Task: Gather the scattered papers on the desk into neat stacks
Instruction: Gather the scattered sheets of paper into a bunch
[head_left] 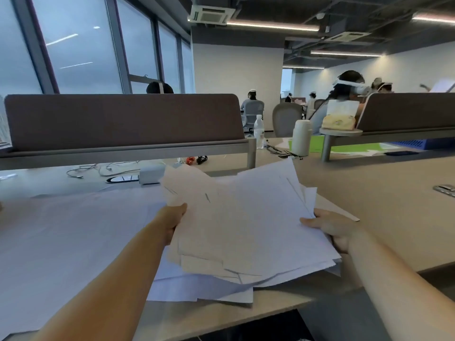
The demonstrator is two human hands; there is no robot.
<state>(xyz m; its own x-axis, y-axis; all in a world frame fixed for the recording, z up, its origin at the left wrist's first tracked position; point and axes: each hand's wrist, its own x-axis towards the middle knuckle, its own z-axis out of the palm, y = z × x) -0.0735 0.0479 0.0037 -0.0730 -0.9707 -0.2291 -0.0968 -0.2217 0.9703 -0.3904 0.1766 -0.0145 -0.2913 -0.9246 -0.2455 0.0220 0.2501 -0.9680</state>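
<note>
Both hands — left hand [176, 219], right hand [332, 228] — grip the uneven paper bundle [241, 225], fingers clamping opposite edges.

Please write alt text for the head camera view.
Both hands, left hand and right hand, hold an untidy bundle of papers above a desk. More sheets lie on it.

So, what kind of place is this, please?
Most likely an open-plan office: long shared desks split by padded divider screens, grey swivel chairs, ceiling air-conditioning units, and other people seated at further desks.
</note>
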